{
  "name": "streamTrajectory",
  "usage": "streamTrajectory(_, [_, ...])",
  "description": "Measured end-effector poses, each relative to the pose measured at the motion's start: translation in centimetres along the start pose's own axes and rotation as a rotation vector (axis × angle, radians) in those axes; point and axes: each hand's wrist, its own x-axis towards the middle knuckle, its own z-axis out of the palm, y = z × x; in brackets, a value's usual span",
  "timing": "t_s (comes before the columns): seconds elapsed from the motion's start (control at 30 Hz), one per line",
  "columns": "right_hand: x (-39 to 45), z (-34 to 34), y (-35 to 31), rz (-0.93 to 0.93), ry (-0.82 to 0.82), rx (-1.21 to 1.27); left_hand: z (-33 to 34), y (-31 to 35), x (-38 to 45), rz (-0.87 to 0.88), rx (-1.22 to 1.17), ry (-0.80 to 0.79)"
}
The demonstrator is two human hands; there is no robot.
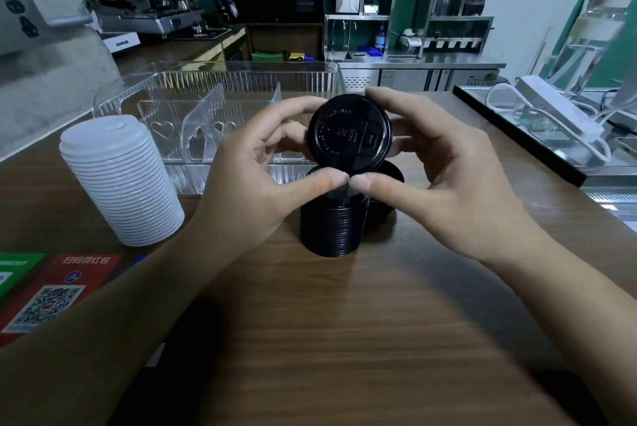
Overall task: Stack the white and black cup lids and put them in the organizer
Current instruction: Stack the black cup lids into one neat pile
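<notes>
Both hands held one black lid above the black stack.

The left hand (251,163) and right hand (444,170) pinched a black lid (348,134) by its rim, thumbs meeting at its near edge, fingers curled over the far edge, top tilted toward the camera. The black lid stack (331,225) stood on the tabletop (344,322) directly below; the white lid stack (120,181) left of the left hand; the clear organizer (193,88) beyond both.
</notes>
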Motion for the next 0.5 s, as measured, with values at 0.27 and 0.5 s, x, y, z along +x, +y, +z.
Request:
streamTrajectory(0.27, [-0.1, -0.1, 0.5, -0.030, -0.021, -0.215, -0.5, -0.5, -0.1, -0.008, 0.069, -0.012])
streamTrajectory(0.5, [0.2, -0.2, 0.9, 0.126, -0.085, -0.200, -1.1, -1.3, -0.1, -0.123, 0.122, -0.211])
